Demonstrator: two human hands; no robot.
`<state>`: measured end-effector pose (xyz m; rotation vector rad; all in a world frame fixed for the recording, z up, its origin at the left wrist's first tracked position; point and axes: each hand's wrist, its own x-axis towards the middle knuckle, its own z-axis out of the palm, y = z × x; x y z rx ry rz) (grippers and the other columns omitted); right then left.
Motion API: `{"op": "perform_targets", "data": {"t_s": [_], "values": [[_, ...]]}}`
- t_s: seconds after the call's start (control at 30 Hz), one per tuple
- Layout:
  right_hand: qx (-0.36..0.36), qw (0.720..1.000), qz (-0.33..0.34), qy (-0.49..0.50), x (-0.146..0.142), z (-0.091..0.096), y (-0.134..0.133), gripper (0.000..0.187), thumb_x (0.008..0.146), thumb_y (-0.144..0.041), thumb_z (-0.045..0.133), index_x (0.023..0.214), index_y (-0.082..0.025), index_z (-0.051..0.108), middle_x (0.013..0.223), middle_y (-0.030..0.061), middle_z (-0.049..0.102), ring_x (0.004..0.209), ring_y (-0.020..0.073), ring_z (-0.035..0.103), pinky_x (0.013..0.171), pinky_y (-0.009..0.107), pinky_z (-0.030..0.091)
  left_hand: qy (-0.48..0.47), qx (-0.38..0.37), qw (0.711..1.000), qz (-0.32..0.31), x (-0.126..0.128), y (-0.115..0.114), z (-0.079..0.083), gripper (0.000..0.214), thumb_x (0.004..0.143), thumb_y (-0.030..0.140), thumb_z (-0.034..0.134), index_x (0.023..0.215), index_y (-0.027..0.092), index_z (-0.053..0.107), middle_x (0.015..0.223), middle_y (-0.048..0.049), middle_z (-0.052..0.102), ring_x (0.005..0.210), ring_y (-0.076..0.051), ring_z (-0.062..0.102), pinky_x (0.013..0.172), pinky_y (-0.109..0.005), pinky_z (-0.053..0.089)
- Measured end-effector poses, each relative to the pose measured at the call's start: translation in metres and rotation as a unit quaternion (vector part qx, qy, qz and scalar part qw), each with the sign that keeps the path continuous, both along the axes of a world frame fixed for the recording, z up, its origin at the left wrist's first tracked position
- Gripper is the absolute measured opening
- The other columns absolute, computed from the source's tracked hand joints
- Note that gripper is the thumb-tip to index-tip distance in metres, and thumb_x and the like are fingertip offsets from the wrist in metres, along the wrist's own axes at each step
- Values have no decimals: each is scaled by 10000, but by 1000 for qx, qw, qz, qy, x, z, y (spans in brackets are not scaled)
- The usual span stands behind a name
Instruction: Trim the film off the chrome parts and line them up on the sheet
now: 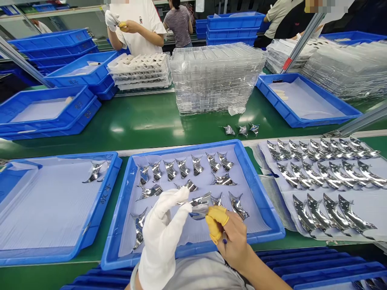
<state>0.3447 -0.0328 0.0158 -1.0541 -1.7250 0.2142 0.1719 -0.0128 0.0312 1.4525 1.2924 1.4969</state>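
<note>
My left hand (165,233), in a white glove, pinches a curved, mirror-bright chrome part (199,206) between thumb and fingers. Yellow finger covers are on my right hand (231,235), whose curled fingertips meet the right edge of that part. A slim, pen-like tool (224,238) pokes out of the right fist; its other end is hidden. Both hands are above a blue tray (260,237) lined with white sheet. In it lie several similar chrome parts (197,165), spaced apart, some partly covered by my hands.
Left is another blue tray (116,177) with chrome parts (94,171) in its corner. Rows of chrome parts (320,213) cover a white sheet at right. Beyond are three small pieces (242,130), stacked clear plastic trays (214,80), more blue trays (296,121) and co-workers, one wearing gloves (111,20).
</note>
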Motion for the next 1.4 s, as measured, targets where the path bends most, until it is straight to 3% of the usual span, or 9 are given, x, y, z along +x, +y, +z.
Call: {"op": "perform_targets", "data": {"t_s": [0.37, 0.5, 0.63, 0.73, 0.83, 0.93, 1.07, 1.23, 1.4], "values": [[-15, 1000, 19, 17, -2, -8, 7, 268, 955, -37, 504, 1074, -205, 675, 858, 79, 768, 658, 185, 718, 550, 262, 552, 115, 170, 978, -32, 7, 0, 14, 294, 953, 195, 677, 1200, 335, 751, 888, 9, 777, 833, -192, 712, 1121, -570, 467], [29, 999, 12, -7, -3, -15, 2, 242, 1020, -95, 489, 1061, -192, 707, 862, 99, 782, 640, 188, 718, 549, 286, 537, 93, 138, 986, -23, 6, 1, 9, 312, 943, 160, 675, 1204, 315, 749, 940, -9, 783, 971, -222, 724, 1119, -546, 481], [40, 999, 31, -11, -5, -20, -1, 231, 1062, -147, 491, 1115, -179, 714, 889, 120, 799, 669, 203, 735, 547, 300, 519, 18, 51, 997, -52, 1, -1, 4, 313, 942, 138, 686, 1201, 304, 749, 1064, -28, 785, 1062, -214, 709, 951, -378, 580], [-23, 998, 62, 24, -3, -16, 0, 237, 1076, -183, 489, 1178, -197, 703, 747, 43, 763, 557, 174, 671, 522, 280, 494, -10, 1, 999, -41, -5, -2, 4, 292, 955, 163, 689, 1199, 311, 753, 1083, -10, 782, 973, -174, 711, 911, -314, 578], [-147, 985, 65, 64, 0, -8, 1, 235, 1067, -233, 513, 1248, -212, 662, 654, -34, 674, 486, 147, 579, 495, 257, 463, -15, -23, 999, -36, -8, -2, 6, 262, 961, 194, 692, 1187, 308, 761, 1039, -5, 783, 985, -174, 703, 942, -306, 562], [-233, 968, 70, 61, 7, 3, -3, 311, 1079, -316, 483, 1349, -200, 586, 768, -1, 679, 608, 176, 629, 576, 278, 517, -26, -23, 998, -60, -10, -2, 7, 242, 969, 205, 679, 1176, 299, 762, 1035, -11, 782, 1002, -180, 697, 966, -315, 551], [-195, 975, 105, 7, 14, 18, -9, 401, 1109, -339, 368, 1443, -218, 554, 996, 94, 729, 889, 253, 704, 792, 352, 575, -18, -13, 996, -86, -12, -2, 6, 193, 986, 214, 644, 1122, 283, 762, 1047, -21, 773, 1071, -195, 679, 1016, -337, 523], [-164, 973, 153, 57, 8, 30, -3, 340, 1112, -254, 381, 1134, -226, 719, 739, 29, 632, 638, 195, 561, 572, 296, 473, -14, -12, 994, -108, -14, -3, 5, 213, 996, 201, 617, 1140, 282, 751, 1109, -28, 767, 1123, -193, 666, 971, -307, 543], [-176, 947, 220, 157, 1, 29, 4, 393, 1127, -303, 411, 876, -232, 704, 655, -3, 604, 596, 174, 514, 561, 294, 443, -25, -16, 991, -128, -12, -2, 5, 225, 1002, 181, 604, 1118, 305, 751, 1144, 4, 769, 1145, -153, 672, 989, -246, 534]]}}
